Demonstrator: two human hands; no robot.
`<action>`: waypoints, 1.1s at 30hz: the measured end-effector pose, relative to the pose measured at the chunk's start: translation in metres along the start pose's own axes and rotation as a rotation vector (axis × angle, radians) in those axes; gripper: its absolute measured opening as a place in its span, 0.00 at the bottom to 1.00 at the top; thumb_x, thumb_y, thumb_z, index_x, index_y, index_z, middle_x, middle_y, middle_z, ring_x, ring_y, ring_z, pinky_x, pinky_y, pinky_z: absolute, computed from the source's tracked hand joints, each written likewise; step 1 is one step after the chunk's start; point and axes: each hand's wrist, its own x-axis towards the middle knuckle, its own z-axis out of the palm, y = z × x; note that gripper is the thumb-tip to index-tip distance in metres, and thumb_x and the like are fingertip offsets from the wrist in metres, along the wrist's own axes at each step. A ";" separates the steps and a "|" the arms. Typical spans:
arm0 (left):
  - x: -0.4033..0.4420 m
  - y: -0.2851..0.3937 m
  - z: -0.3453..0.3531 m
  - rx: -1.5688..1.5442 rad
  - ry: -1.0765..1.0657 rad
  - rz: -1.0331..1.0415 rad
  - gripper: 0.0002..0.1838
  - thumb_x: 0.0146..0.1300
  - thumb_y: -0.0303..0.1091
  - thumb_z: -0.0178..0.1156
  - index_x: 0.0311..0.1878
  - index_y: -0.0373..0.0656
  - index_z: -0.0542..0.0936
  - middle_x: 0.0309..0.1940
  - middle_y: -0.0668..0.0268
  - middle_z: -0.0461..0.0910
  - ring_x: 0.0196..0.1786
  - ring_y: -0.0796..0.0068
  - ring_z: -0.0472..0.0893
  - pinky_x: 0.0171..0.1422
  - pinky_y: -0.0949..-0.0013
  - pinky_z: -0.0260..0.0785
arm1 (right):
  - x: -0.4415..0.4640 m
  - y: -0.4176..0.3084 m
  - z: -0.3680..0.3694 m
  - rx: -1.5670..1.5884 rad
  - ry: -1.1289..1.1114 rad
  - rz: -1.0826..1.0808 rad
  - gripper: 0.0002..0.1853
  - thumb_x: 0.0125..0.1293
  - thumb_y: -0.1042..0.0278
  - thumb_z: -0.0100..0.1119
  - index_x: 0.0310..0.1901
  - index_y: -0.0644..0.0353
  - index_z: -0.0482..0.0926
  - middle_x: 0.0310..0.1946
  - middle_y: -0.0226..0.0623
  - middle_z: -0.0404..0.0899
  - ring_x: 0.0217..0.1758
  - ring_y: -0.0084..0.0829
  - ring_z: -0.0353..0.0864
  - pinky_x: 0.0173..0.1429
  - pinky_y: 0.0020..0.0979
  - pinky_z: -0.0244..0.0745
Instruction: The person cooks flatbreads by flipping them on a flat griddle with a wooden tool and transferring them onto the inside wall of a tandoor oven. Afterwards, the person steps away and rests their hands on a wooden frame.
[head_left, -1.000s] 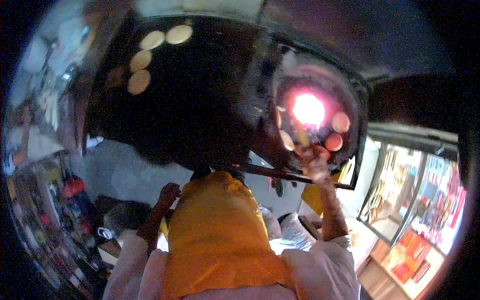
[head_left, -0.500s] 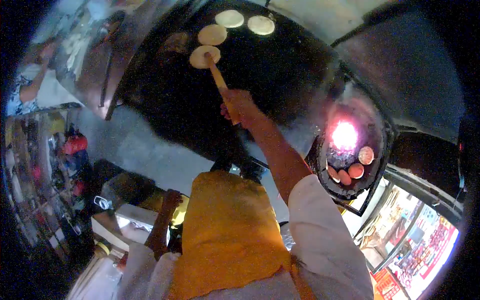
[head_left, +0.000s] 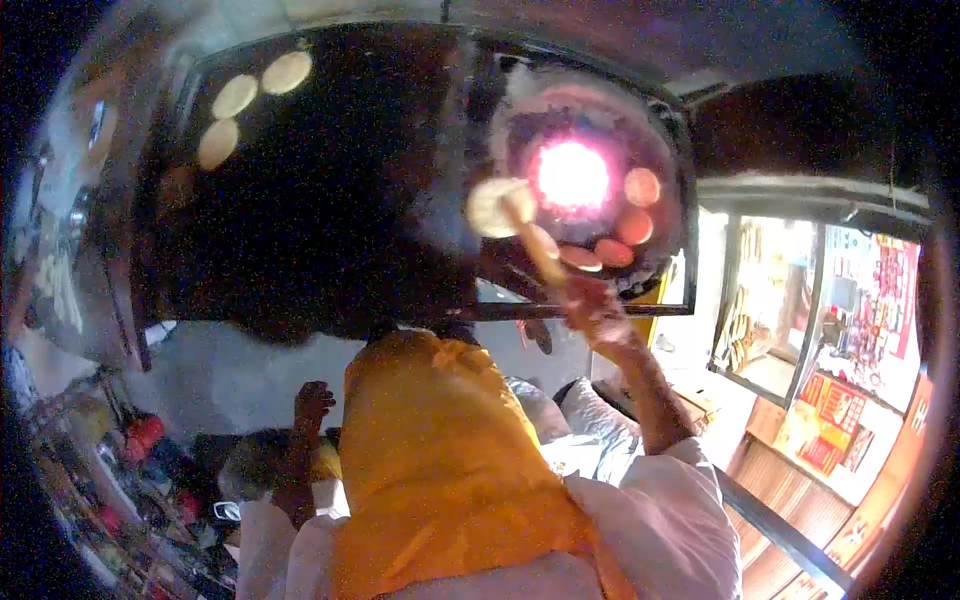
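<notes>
My right hand (head_left: 597, 312) grips a wooden stick (head_left: 540, 248). On or against the stick's far end is a pale round flatbread (head_left: 500, 207), at the left edge of the round fire pit (head_left: 655, 115). Several reddish-lit breads (head_left: 634, 226) stand around the glowing fire (head_left: 572, 174). Three pale flatbreads (head_left: 235, 97) lie at the far left of the dark griddle (head_left: 330, 190). Low on the left, my left hand (head_left: 315, 401) hangs beside the yellow apron (head_left: 430, 450), holding nothing visible, its fingers partly curled.
The griddle's dark front rail (head_left: 570, 311) runs between me and the fire pit. Stuffed bags (head_left: 600, 412) lie below it. A glass-doored shop front (head_left: 770, 310) is at the right, and blurred clutter (head_left: 140, 435) at the left.
My right hand has moved right, from the griddle to the fire pit, with the stick and one flatbread. Three breads remain on the griddle's far left. The view has shifted.
</notes>
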 end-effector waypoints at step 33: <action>-0.022 -0.037 0.151 0.212 0.183 0.167 0.12 0.65 0.39 0.56 0.45 0.42 0.75 0.33 0.66 0.77 0.36 0.72 0.77 0.36 0.65 0.72 | 0.074 -0.197 -0.214 -1.842 0.466 -0.768 0.18 0.62 0.58 0.56 0.50 0.58 0.76 0.39 0.41 0.81 0.37 0.43 0.80 0.41 0.40 0.75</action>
